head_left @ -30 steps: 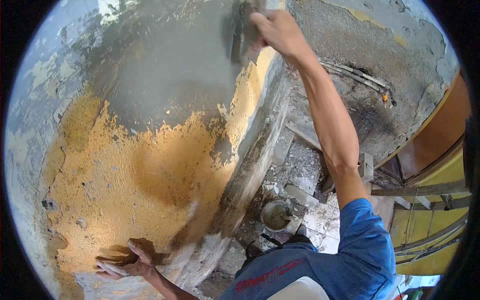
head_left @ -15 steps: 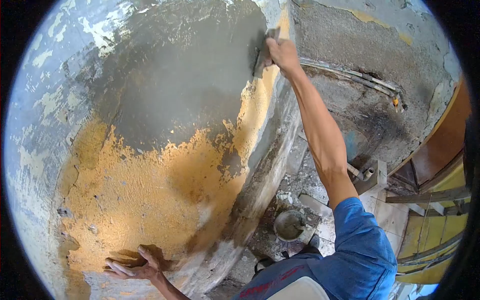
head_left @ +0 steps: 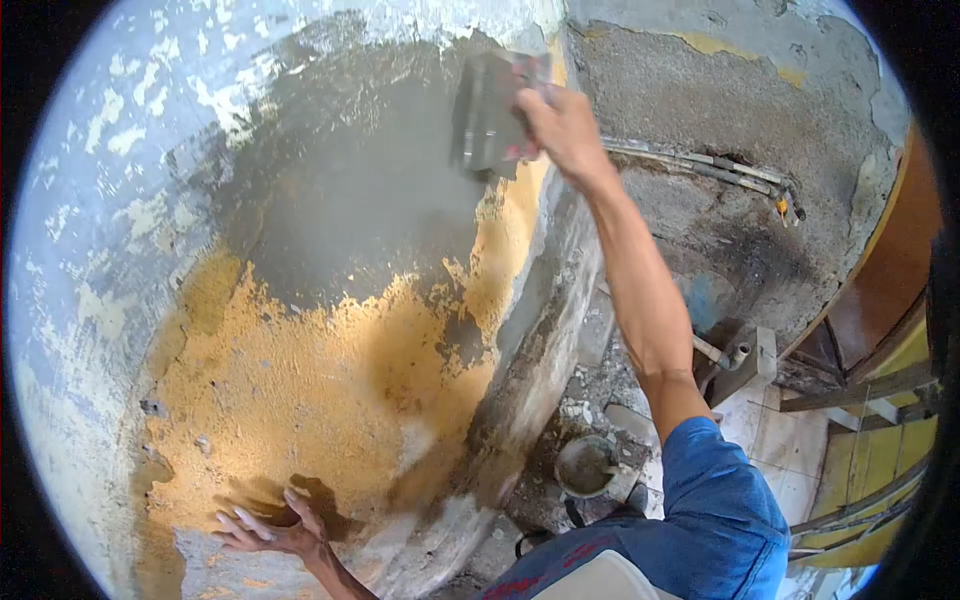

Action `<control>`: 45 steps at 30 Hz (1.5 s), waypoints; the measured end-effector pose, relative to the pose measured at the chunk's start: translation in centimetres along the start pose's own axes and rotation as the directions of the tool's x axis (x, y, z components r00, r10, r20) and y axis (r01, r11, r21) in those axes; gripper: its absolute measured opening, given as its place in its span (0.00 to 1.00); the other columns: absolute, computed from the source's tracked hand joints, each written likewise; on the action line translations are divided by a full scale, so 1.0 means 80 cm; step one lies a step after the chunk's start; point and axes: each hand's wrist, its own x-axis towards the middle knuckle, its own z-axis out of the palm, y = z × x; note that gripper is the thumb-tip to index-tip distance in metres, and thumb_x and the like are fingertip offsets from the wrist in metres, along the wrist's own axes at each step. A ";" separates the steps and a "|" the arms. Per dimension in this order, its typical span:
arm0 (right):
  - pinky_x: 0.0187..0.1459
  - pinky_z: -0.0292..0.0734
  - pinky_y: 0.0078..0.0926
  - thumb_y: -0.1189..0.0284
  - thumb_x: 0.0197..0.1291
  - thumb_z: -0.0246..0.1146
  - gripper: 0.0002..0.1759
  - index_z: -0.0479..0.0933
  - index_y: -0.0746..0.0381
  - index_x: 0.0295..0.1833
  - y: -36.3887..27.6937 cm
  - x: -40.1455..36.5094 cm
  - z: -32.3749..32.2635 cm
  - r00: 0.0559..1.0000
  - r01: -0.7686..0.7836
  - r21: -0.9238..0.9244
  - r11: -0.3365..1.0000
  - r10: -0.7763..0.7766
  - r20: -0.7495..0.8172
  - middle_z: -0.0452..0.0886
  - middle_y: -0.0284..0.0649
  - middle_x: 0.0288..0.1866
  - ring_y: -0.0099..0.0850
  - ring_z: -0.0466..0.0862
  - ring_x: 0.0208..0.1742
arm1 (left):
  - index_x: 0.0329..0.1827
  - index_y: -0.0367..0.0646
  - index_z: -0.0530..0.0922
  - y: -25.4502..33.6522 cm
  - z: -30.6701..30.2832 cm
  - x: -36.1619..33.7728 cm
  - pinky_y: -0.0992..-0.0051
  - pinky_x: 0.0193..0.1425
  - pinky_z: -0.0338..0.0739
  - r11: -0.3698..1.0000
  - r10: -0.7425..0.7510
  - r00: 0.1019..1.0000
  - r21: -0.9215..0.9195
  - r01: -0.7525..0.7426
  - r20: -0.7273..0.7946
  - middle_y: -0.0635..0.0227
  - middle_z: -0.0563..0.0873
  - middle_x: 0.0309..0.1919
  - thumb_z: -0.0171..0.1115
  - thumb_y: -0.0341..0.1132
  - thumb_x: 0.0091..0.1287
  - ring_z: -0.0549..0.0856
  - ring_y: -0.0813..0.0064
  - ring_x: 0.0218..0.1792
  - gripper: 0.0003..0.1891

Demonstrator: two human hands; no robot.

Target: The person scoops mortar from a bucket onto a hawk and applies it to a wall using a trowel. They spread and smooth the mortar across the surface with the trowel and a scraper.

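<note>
My right hand (head_left: 560, 125) is raised high and grips a flat grey plastering trowel (head_left: 487, 115), its blade pressed against the wet grey plaster (head_left: 370, 190) on the wall near the corner. Below the grey patch the wall shows rough orange-yellow bare surface (head_left: 300, 400). My left hand (head_left: 265, 525) rests flat on the lower wall with fingers spread, holding nothing. My blue sleeve (head_left: 720, 500) fills the lower right.
A round bucket of grey mortar (head_left: 587, 465) stands on the rubble-strewn floor below. Pipes (head_left: 700, 165) run along the adjacent rough wall at right. A wooden door frame (head_left: 880, 270) and yellow boards (head_left: 870, 460) stand at the far right.
My right hand has moved the trowel down and leftward from the wall's corner onto the wet grey patch, turning the blade's face into view. My left hand stays planted on the wall.
</note>
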 end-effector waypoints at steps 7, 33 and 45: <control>0.26 0.87 0.38 0.70 0.68 0.61 0.15 0.81 0.71 0.34 0.125 0.168 -0.084 0.965 -0.257 0.073 0.964 0.260 -0.033 0.80 0.42 0.24 0.31 0.82 0.22 | 0.83 0.41 0.58 0.031 0.027 0.032 0.28 0.81 0.41 0.999 0.008 1.000 0.034 -0.008 -0.004 0.45 0.62 0.81 0.63 0.61 0.73 0.54 0.34 0.83 0.45; 0.36 0.82 0.42 0.59 0.68 0.58 0.28 0.82 0.76 0.30 0.138 0.174 0.005 0.993 0.113 -0.407 0.906 -0.095 0.064 0.85 0.54 0.24 0.43 0.87 0.27 | 0.83 0.39 0.61 0.038 0.025 0.038 0.33 0.84 0.41 0.996 0.005 0.997 -0.084 -0.012 -0.081 0.51 0.66 0.81 0.69 0.55 0.70 0.54 0.38 0.83 0.46; 0.34 0.81 0.34 0.58 0.71 0.59 0.25 0.84 0.72 0.34 0.029 0.051 -0.052 0.986 0.117 -0.455 0.883 -0.050 0.157 0.85 0.47 0.24 0.30 0.88 0.28 | 0.83 0.39 0.61 0.040 0.026 0.037 0.33 0.83 0.44 0.997 -0.006 0.997 -0.077 0.000 -0.078 0.53 0.66 0.81 0.71 0.54 0.70 0.54 0.39 0.83 0.46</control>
